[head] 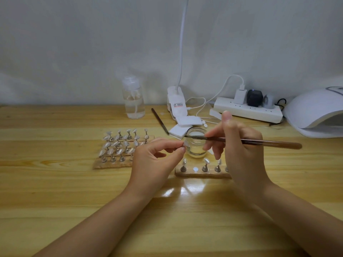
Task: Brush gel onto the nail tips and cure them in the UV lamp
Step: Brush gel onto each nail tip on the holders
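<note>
Head view: left hand (156, 160) pinches one nail tip (184, 144) between thumb and forefinger, just left of the gel jar (196, 143) near the table's (55, 191) middle. Right hand (239, 147) grips the brush (250, 141), fingers clamped on its handle. Brush axis runs left-right, bristle end over the jar rim, pointing at the tip. The bristles lie just right of the tip; a short leftward stroke should suffice. UV lamp (315, 112) sits at the right edge, nearer the right hand.

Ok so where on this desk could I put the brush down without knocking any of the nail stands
Bare wood runs along the near edge of the desk, in front of the big stand board and the small stand strip. The far left, left of the pump bottle, is bare too. It is crowded around the gel jar, the wipes and the power strip.
</note>
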`<state>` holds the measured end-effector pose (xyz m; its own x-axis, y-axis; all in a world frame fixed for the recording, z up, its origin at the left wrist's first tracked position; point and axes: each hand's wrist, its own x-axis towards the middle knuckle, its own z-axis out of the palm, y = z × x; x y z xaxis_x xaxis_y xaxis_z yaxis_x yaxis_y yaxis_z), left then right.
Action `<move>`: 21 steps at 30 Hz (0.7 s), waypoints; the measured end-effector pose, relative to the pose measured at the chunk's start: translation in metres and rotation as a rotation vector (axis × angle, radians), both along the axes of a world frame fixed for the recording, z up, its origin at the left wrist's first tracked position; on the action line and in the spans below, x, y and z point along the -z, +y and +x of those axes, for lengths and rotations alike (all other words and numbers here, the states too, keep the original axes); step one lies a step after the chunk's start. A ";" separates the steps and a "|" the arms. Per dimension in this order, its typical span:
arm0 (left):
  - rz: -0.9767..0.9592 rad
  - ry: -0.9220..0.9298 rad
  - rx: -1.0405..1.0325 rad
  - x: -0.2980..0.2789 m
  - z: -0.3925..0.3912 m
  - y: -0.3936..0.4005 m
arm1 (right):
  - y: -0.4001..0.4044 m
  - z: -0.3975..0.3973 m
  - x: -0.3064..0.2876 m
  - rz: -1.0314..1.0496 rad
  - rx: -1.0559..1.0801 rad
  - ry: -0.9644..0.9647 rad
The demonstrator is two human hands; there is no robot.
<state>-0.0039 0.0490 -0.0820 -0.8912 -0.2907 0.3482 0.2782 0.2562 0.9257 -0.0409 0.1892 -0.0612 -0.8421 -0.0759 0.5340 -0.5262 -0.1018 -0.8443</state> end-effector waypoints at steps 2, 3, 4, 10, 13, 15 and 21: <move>0.006 0.001 -0.005 0.000 0.000 0.000 | 0.000 0.000 0.001 0.009 -0.001 -0.007; 0.008 0.003 -0.008 0.000 0.000 0.000 | 0.001 0.000 0.002 0.005 0.010 -0.014; 0.008 0.005 -0.013 0.000 0.000 0.000 | 0.002 0.000 0.002 -0.002 0.024 -0.020; 0.009 0.004 -0.034 0.000 0.000 0.000 | 0.002 -0.001 0.000 -0.021 0.031 -0.003; 0.005 0.009 -0.037 0.001 0.000 0.000 | -0.001 0.001 0.000 0.004 -0.015 0.008; 0.000 0.020 -0.038 0.001 -0.001 0.001 | 0.000 0.001 0.000 0.008 -0.016 0.000; 0.011 0.061 -0.042 0.002 -0.002 0.000 | 0.004 0.000 0.000 -0.022 0.040 -0.004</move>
